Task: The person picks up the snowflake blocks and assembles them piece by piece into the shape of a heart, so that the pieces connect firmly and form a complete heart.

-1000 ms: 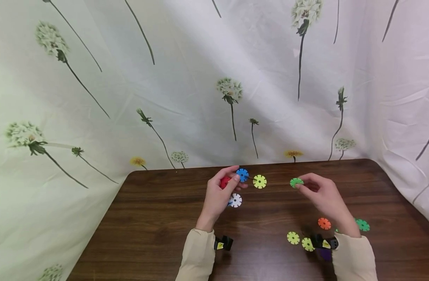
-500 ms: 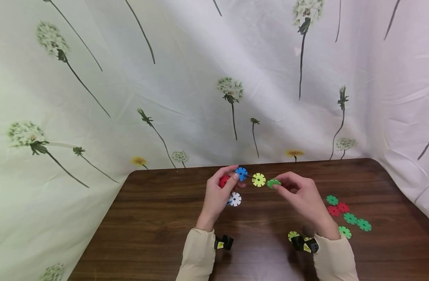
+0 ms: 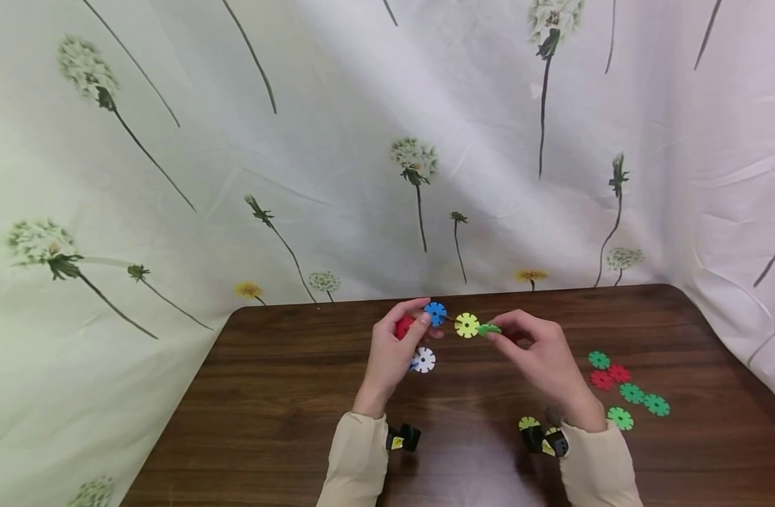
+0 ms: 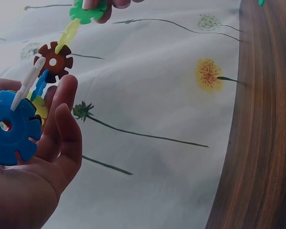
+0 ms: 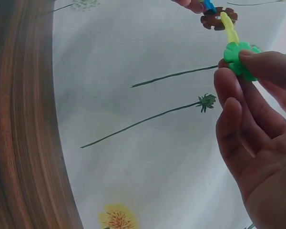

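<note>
My left hand [image 3: 387,355] holds a linked cluster of notched plastic discs above the table. In the head view its red disc [image 3: 403,327] is partly covered by the thumb, with a blue disc [image 3: 435,314] at the fingertips and a white disc [image 3: 425,360] below. A brown disc [image 4: 53,61] joins the cluster to a yellow disc [image 3: 466,325] at its right end. Between thumb and fingers, my right hand [image 3: 546,352] pinches a green disc [image 3: 487,329]. The green disc's edge meets the yellow disc's rim, the two at an angle to each other.
Loose discs lie on the brown wooden table [image 3: 267,408] to the right, among them a red disc [image 3: 602,380] and several green ones, such as a green disc [image 3: 620,418]. A yellow disc [image 3: 528,423] lies near the right wrist. Flower-printed cloth [image 3: 349,176] hangs behind.
My right hand has moved left with the green disc, bringing it to the yellow disc's edge and uncovering loose discs at right. My left hand has stayed nearly still.
</note>
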The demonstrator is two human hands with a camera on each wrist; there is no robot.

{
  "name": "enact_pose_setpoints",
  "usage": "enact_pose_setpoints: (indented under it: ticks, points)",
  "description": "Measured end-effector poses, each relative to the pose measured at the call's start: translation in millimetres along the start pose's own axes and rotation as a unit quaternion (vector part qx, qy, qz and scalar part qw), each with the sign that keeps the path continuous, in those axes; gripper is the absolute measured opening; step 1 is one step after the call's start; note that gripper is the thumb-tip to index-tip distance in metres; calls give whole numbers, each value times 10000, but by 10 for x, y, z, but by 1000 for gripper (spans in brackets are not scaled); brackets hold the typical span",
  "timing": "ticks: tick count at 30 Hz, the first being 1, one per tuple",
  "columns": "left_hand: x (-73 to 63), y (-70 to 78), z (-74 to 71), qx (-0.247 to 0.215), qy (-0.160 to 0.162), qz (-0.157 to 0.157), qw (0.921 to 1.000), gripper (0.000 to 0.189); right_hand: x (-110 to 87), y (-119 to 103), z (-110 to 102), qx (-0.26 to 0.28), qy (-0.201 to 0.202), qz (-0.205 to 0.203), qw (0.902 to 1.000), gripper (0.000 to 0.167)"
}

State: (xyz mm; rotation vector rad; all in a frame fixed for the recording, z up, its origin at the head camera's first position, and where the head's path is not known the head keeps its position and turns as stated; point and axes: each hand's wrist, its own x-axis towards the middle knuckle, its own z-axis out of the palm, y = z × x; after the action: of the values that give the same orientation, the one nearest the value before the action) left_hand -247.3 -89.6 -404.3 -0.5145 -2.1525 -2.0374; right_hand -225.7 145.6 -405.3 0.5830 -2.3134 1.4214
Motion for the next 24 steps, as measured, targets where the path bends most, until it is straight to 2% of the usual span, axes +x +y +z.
enact_pose_setpoints:
  ticks: [12,19,24]
  points:
    - [-8,28,-17,115,-72,118,9998,31,9,9,56,-53,335,-534,9980,18]
    - [-33,18,-44,152,-404,75,9990,28,11,-14,76,-9,475,-696,9964,19]
    - [-46,15,-55,213,-630,246,9975,26,24,-19,110,13,537,-886,9946,20]
